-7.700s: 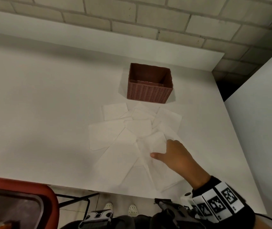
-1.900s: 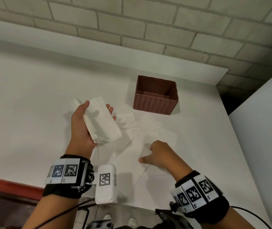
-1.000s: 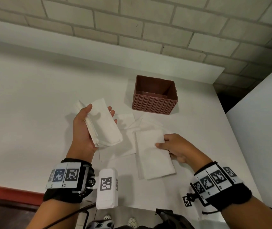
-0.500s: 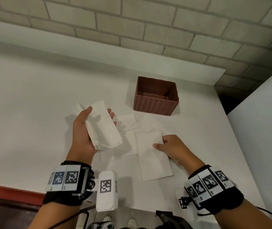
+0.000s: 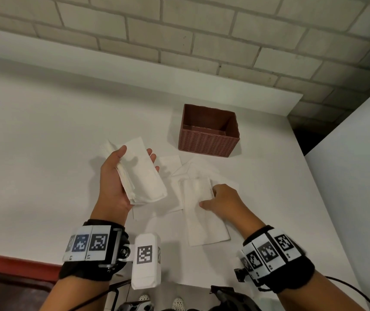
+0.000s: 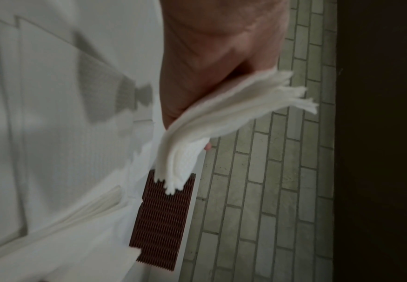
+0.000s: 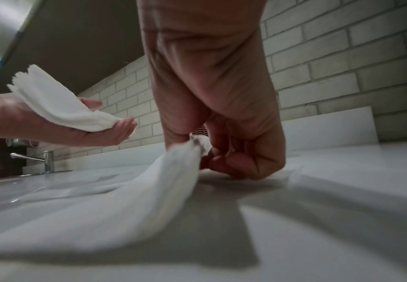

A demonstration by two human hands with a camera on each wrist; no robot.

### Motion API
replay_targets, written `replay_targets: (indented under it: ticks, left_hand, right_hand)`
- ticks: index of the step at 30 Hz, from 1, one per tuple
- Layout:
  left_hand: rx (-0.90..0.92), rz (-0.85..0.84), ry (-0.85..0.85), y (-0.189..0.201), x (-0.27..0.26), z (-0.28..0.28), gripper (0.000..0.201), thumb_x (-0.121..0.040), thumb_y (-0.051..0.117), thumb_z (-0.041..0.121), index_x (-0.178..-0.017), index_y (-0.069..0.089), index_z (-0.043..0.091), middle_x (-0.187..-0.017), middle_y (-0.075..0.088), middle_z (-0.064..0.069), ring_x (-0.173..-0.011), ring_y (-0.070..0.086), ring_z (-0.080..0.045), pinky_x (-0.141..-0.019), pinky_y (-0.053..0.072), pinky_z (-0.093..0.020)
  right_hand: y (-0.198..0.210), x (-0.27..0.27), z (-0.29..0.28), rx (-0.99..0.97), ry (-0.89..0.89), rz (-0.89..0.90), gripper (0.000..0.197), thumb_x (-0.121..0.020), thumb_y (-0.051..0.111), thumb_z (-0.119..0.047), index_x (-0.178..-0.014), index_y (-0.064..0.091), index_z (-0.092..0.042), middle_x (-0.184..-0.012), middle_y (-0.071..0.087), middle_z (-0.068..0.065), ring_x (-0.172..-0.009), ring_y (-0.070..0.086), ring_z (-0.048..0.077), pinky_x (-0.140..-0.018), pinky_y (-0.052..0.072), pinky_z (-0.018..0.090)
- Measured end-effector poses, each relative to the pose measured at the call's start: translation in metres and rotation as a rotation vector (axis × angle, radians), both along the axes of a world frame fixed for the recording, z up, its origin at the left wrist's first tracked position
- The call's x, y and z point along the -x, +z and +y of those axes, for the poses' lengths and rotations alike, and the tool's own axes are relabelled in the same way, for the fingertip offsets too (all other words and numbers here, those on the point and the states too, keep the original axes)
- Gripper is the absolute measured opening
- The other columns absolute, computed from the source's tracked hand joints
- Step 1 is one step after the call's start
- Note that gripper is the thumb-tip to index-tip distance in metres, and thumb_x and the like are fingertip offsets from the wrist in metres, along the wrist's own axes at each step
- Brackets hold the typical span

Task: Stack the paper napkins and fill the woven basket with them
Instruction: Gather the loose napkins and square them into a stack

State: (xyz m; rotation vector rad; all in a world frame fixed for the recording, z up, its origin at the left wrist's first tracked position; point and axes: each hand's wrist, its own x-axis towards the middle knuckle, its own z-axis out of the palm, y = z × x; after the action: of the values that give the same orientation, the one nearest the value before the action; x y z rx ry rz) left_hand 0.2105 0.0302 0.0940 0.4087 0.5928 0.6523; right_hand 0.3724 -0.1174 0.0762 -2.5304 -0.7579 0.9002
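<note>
My left hand [image 5: 121, 176] holds a stack of white paper napkins [image 5: 142, 171] palm up above the table, thumb and fingers curled round its edges; the same stack [image 6: 224, 118] fans out at its loose end in the left wrist view. My right hand [image 5: 220, 203] pinches the far edge of a folded napkin [image 5: 202, 218] lying on the table, and that edge [image 7: 197, 145] lifts between thumb and fingers. A few more napkins [image 5: 179, 171] lie flat between the hands and the brown woven basket [image 5: 208, 140], which stands open and holds nothing that I can see.
The white table [image 5: 44, 142] ends at a brick wall [image 5: 179, 30] behind the basket. A white panel [image 5: 359, 153] rises at the right. A red chair edge [image 5: 11, 263] shows below the table's near side. A tap [image 7: 45, 160] stands far left.
My right hand has slid along the folded napkin and lifted its far edge off the table. My left hand keeps its stack almost still.
</note>
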Motion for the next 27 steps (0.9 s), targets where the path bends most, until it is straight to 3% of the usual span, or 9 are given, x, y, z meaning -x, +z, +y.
replay_targets:
  ticks: [2,3,4,7,10,15,22,25,27]
  left_hand:
    - [-0.003,-0.007,0.001,0.0,0.001,0.0,0.051,-0.085,0.052,0.035,-0.132,0.05,0.015,-0.104,0.067,-0.01,-0.093,0.068,-0.023,-0.085,0.053,-0.037]
    - [-0.003,-0.009,0.002,0.0,0.001,0.001,0.053,-0.084,0.052,0.035,-0.133,0.05,0.015,-0.104,0.067,-0.01,-0.093,0.067,-0.022,-0.085,0.053,-0.037]
    - [-0.003,-0.011,0.003,-0.001,0.001,0.0,0.054,-0.084,0.052,0.036,-0.133,0.049,0.015,-0.105,0.066,-0.01,-0.093,0.067,-0.022,-0.086,0.053,-0.037]
    - [-0.003,-0.012,0.0,-0.002,0.001,0.0,0.055,-0.084,0.053,0.036,-0.135,0.049,0.016,-0.106,0.067,-0.01,-0.096,0.067,-0.023,-0.084,0.055,-0.038]
    - [-0.004,-0.013,0.002,-0.002,0.001,0.0,0.056,-0.083,0.054,0.036,-0.135,0.048,0.015,-0.106,0.067,-0.009,-0.096,0.067,-0.023,-0.084,0.054,-0.038]
    - [-0.006,-0.012,0.029,0.0,0.002,-0.001,0.057,-0.082,0.054,0.035,-0.135,0.048,0.014,-0.103,0.067,-0.009,-0.099,0.066,-0.023,-0.085,0.052,-0.039]
    - [-0.018,0.0,0.048,0.005,0.0,-0.009,0.05,-0.085,0.051,0.033,-0.132,0.05,0.013,-0.097,0.069,-0.01,-0.087,0.069,-0.022,-0.086,0.051,-0.039]
    - [-0.033,0.016,0.067,0.004,0.003,-0.01,0.051,-0.086,0.05,0.033,-0.132,0.05,0.012,-0.099,0.068,-0.01,-0.088,0.069,-0.022,-0.087,0.051,-0.04]
    - [-0.037,0.018,0.072,0.003,0.004,-0.01,0.052,-0.085,0.051,0.033,-0.133,0.049,0.011,-0.1,0.068,-0.01,-0.089,0.068,-0.022,-0.086,0.051,-0.039]
  right_hand:
    - [-0.001,0.003,-0.004,-0.101,-0.025,-0.012,0.03,-0.084,0.064,-0.027,-0.067,0.042,-0.017,-0.068,0.045,-0.006,-0.061,0.047,0.011,-0.049,0.031,0.019]
    - [-0.001,0.004,-0.007,-0.151,-0.036,-0.001,0.026,-0.085,0.063,-0.029,-0.072,0.044,-0.016,-0.071,0.047,-0.007,-0.065,0.049,0.011,-0.05,0.031,0.018]
    - [0.0,0.006,-0.01,-0.192,-0.042,0.021,0.023,-0.085,0.064,-0.03,-0.083,0.049,-0.014,-0.08,0.052,-0.005,-0.075,0.055,0.015,-0.053,0.035,0.018]
    - [0.003,0.008,-0.014,-0.192,-0.018,0.1,0.044,-0.08,0.071,-0.029,-0.114,0.053,-0.007,-0.107,0.061,0.003,-0.102,0.06,0.023,-0.074,0.047,0.026]
    - [0.016,-0.009,-0.013,-0.182,0.105,0.05,0.035,-0.086,0.065,-0.024,-0.115,0.059,-0.005,-0.114,0.065,0.01,-0.105,0.061,0.026,-0.078,0.045,0.027]
    - [0.048,-0.055,-0.004,-0.075,0.291,0.014,0.026,-0.09,0.059,-0.024,-0.114,0.061,-0.014,-0.11,0.065,0.005,-0.098,0.062,0.022,-0.083,0.049,0.032]
    - [0.032,-0.074,0.01,-0.033,0.33,0.038,0.013,-0.086,0.065,-0.026,-0.092,0.062,-0.016,-0.089,0.063,0.0,-0.075,0.059,0.01,-0.062,0.043,0.02]
    - [0.025,-0.077,0.013,0.025,0.347,-0.011,0.02,-0.086,0.064,-0.032,-0.094,0.06,-0.015,-0.096,0.063,0.003,-0.084,0.059,0.017,-0.069,0.043,0.025]
    - [0.02,-0.075,0.012,0.078,0.342,-0.067,0.034,-0.084,0.064,-0.038,-0.107,0.055,-0.015,-0.111,0.061,0.004,-0.095,0.055,0.018,-0.076,0.04,0.027]
